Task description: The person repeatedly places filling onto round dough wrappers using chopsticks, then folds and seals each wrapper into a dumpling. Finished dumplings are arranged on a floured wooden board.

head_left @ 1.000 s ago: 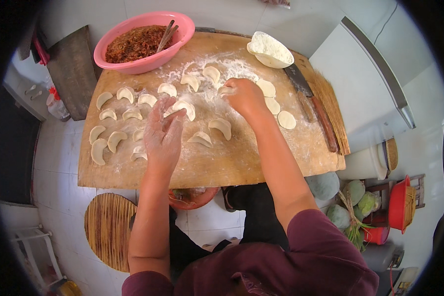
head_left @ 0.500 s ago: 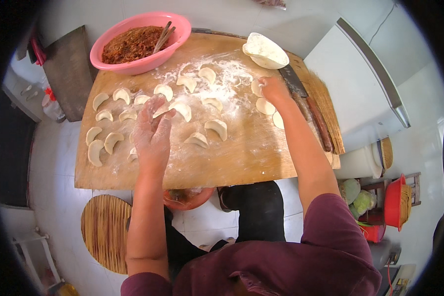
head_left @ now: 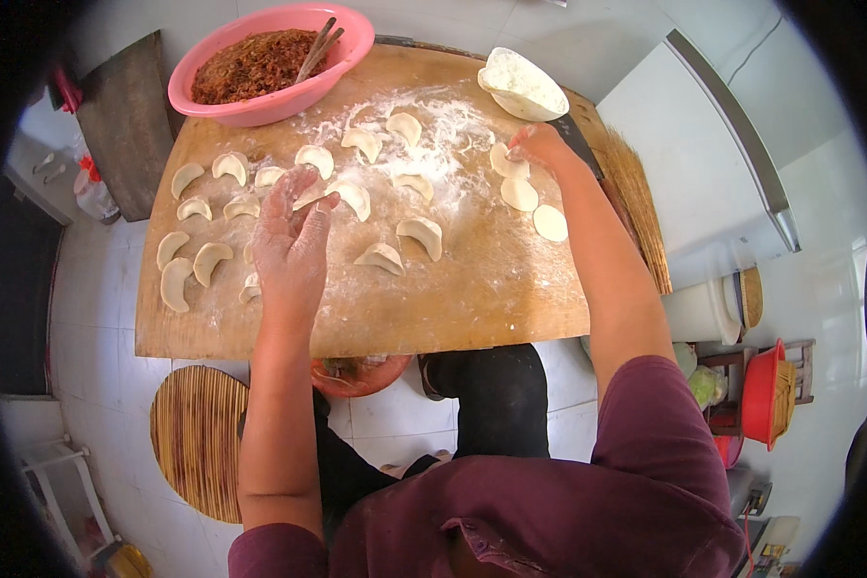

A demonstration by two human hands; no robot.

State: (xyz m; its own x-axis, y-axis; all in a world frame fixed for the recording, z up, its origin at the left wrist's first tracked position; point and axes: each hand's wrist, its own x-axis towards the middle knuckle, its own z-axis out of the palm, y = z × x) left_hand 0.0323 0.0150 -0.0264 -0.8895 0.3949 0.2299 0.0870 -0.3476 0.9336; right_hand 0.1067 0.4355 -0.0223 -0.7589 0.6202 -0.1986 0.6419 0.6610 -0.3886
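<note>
Flour-dusted, my left hand [head_left: 294,231] hovers above the wooden board with thumb and fingers apart, holding nothing. It partly covers some folded dumplings beneath it. At the board's right side, my right hand [head_left: 541,146] has its fingers bent together at the edge of a round dumpling wrapper [head_left: 507,162]; the fingertips are partly hidden. Two more flat wrappers, one in the middle [head_left: 519,195] and one nearer me [head_left: 550,223], lie in a row below it. Several crescent dumplings [head_left: 421,237] are spread over the left and middle of the board.
A pink basin [head_left: 347,63] of brown-red filling with chopsticks [head_left: 318,50] stands far left on the board [head_left: 433,323]. A white bowl of flour [head_left: 525,85] is at the far right. Beyond my right forearm lie a dark-bladed knife [head_left: 573,143] and a straw brush [head_left: 636,202].
The view has shifted slightly. My right hand has moved a little away from me, still at the same wrapper. My left hand stays nearly in place.
</note>
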